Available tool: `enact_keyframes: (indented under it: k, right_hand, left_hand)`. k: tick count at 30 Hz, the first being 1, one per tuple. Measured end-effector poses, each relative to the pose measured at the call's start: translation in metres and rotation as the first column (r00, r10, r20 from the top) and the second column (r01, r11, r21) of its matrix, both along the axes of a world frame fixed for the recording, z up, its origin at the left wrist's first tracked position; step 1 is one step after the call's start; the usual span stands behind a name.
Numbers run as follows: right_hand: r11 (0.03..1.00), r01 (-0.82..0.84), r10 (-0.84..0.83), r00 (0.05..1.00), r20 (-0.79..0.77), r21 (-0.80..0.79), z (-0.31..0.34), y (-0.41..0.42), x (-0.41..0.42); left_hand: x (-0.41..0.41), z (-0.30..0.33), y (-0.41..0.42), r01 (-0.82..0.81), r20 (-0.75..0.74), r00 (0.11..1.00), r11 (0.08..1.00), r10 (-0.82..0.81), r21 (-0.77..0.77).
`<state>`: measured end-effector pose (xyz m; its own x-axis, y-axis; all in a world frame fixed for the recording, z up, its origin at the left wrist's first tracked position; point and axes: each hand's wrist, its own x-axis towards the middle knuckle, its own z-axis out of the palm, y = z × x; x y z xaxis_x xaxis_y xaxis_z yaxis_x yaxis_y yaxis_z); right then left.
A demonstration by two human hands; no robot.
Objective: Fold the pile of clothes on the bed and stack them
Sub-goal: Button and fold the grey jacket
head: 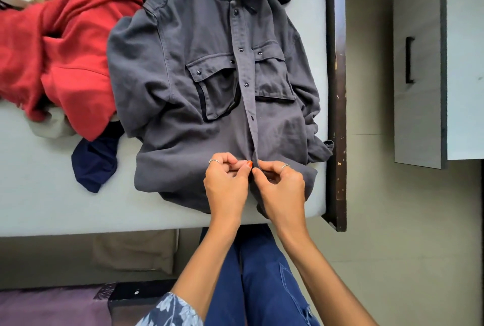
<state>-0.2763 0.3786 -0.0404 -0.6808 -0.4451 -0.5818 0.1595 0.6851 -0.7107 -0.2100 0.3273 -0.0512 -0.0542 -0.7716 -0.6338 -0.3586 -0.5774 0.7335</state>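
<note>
Both hands pinching grey shirt

My shirt lies flat on the bed, in the centre of the frame, its collar toward the top. My left hand and right hand meet at its lower placket, near the bed's bottom edge. The pile of clothes sits at upper left, touching the shirt. A cabinet stands at far right, beyond the bed frame.
</note>
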Motion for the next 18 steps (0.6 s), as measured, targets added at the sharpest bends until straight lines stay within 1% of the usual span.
enact_keyframes:
  k: [3, 6, 10, 15, 18]
  right_hand:
    - [1.000, 0.009, -0.009, 1.000, -0.009, -0.024, -0.001, 0.002, 0.001]
    - [0.998, 0.011, -0.012, 1.000, -0.011, -0.055, -0.003, 0.004, 0.004]
    - [0.995, -0.010, 0.008, 1.000, -0.023, -0.099, -0.003, 0.002, 0.006]
    - [0.998, -0.024, 0.027, 0.998, 0.051, -0.057, -0.004, 0.004, 0.003]
    - [0.996, -0.081, 0.083, 0.996, 0.043, -0.041, -0.006, 0.004, 0.000]
  left_hand:
    - [-0.004, -0.001, 0.004, -0.031, 0.037, 0.999, 0.999, 0.030, 0.023]
    - [-0.008, -0.003, 0.006, -0.102, 0.051, 0.994, 0.991, 0.098, 0.087]
    - [-0.013, -0.003, 0.005, -0.182, -0.014, 0.982, 0.966, 0.188, 0.185]
    - [-0.009, -0.004, 0.008, -0.151, 0.022, 0.988, 0.971, 0.150, 0.186]
    - [-0.008, -0.006, 0.009, -0.140, 0.057, 0.990, 0.972, 0.131, 0.190]
